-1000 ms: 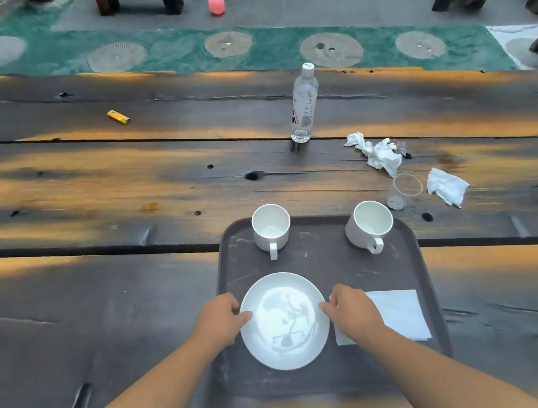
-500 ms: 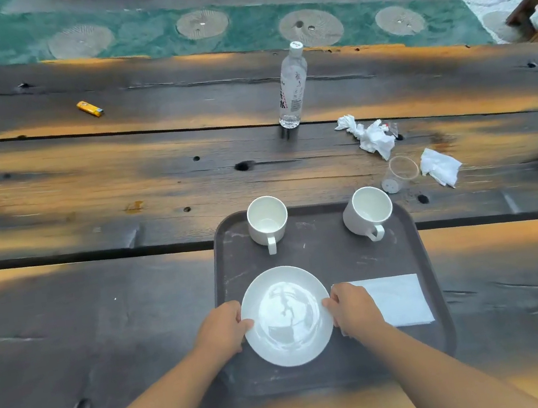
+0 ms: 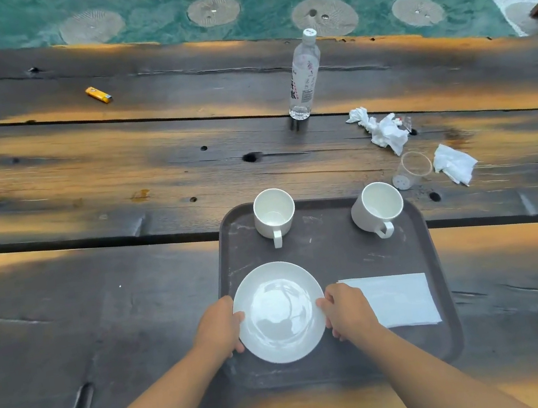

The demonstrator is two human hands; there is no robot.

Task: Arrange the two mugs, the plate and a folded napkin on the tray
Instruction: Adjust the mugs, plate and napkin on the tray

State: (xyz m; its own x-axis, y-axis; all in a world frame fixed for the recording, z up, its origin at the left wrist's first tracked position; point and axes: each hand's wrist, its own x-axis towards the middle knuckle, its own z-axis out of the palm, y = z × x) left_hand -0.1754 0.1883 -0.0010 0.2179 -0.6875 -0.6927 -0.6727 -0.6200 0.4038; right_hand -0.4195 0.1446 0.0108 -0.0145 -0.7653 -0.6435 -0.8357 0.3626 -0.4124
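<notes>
Over the last second almost nothing in the arrangement is altered: the round white ceramic plate (image 3: 279,311) is kept at the near left of the dark brown plastic tray (image 3: 334,257), and only the view is shifted. The plate is still gripped at its two opposite rims, the left hand (image 3: 217,328) on one side and the right hand (image 3: 348,310) on the other, with the fingers (image 3: 323,303) curled over the edge. Whether the plate is lifted or resting flat cannot be told.

The folded white paper napkin (image 3: 398,299) is laid flat at the near right of the tray, just beside the right hand. The left white mug (image 3: 274,215) and the right white mug (image 3: 379,209) are set upright along the far edge, well apart, handles turned towards the person.

All four things are thus found on the tray, which is carried by the weathered wooden bench (image 3: 84,181). The step in hand is judged to be a last small settling of the plate, with only the release left.
</notes>
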